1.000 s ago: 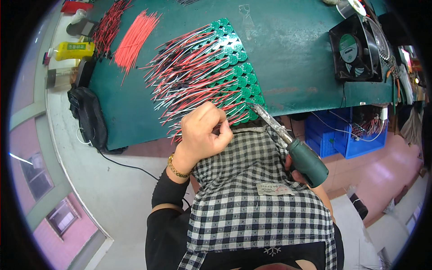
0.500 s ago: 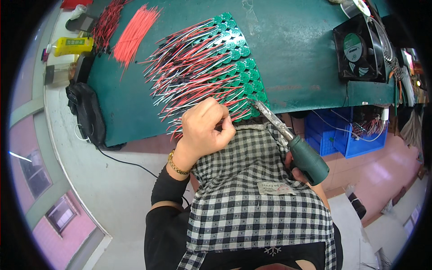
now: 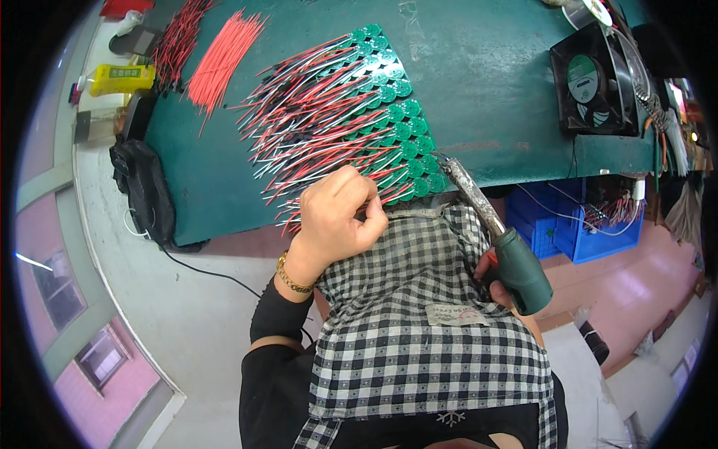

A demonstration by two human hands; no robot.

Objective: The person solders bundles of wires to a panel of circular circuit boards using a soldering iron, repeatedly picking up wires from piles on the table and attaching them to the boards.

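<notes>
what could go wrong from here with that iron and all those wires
The right hand holds a soldering iron with its metal shaft near the checked apron; if hot, it might scorch the cloth.

The tip is close to the green circuit boards, so a slip could mark one.

The left hand is among crowded, overlapping wires and may snag some.

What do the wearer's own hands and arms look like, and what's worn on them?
The left hand is ungloved, with a gold-coloured linked band at the wrist. Above it sits a black forearm cover, then a bare gap, then a black upper sleeve. The right hand shows only partly: its visible fingers are ungloved, and the bit of forearm in view is uncovered.
</notes>
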